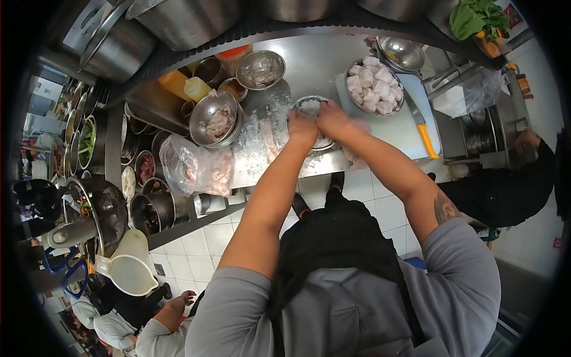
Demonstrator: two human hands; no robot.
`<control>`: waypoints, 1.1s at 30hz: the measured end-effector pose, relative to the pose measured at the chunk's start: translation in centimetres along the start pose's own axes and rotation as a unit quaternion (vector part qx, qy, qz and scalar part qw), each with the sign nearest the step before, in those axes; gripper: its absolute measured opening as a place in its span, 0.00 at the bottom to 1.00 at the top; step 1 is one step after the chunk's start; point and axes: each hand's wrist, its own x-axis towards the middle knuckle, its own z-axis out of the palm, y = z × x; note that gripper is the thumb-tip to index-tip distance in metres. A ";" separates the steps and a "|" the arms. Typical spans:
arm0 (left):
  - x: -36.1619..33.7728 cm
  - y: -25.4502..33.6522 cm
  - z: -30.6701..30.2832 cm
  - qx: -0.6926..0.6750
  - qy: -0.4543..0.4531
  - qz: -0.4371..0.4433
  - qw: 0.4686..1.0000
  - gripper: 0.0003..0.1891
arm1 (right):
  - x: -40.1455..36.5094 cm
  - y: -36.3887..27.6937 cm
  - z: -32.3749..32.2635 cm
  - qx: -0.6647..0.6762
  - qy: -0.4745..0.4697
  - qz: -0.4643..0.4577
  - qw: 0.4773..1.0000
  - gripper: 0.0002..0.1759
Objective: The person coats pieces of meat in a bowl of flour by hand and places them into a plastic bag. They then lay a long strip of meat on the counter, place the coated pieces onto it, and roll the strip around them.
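Over the near side of the steel counter (300, 56), my left hand (303, 128) and right hand (334, 124) meet above a metal bowl (314, 97) of white powder (309, 109); my fingers are curled inward and bunched close, the two hands nearly touching, but their tips are hidden from me, so I cannot tell whether they pinch a piece or only the powder. The bowl sits directly under them, with a long strip of pale meat (269, 140) lying on the dusted steel to its left and a pale, limp piece (355, 156) by the counter's edge to its right; beyond that, a bowl of white-dusted chunks (375, 89) stands on the cutting board (392, 130), the knife (421, 124) resting beside it. To work well here, I judge, a light, even press with the fingertips serves better than a hard squeeze; folds and ends need powder as much as the flat faces do; low wrists, close over the bowl, should spare the counter more spill; loose powder is best shaken off inside the rim; and with that blade near my right side, a look before any reach toward the board seems wise.
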 end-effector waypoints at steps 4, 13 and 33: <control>-0.8 -0.6 -2.0 -0.074 0.011 0.035 0.997 0.12 | -0.3 1.5 -0.1 0.064 -0.020 -0.004 0.998 0.07; -2.0 -1.1 -2.0 -0.021 0.034 0.057 0.998 0.12 | 0.9 0.0 0.0 0.063 -0.031 0.006 0.998 0.10; -15.4 -8.7 3.1 -0.511 0.152 -0.189 0.825 0.18 | 1.0 -15.6 -2.3 0.357 0.166 0.058 0.918 0.10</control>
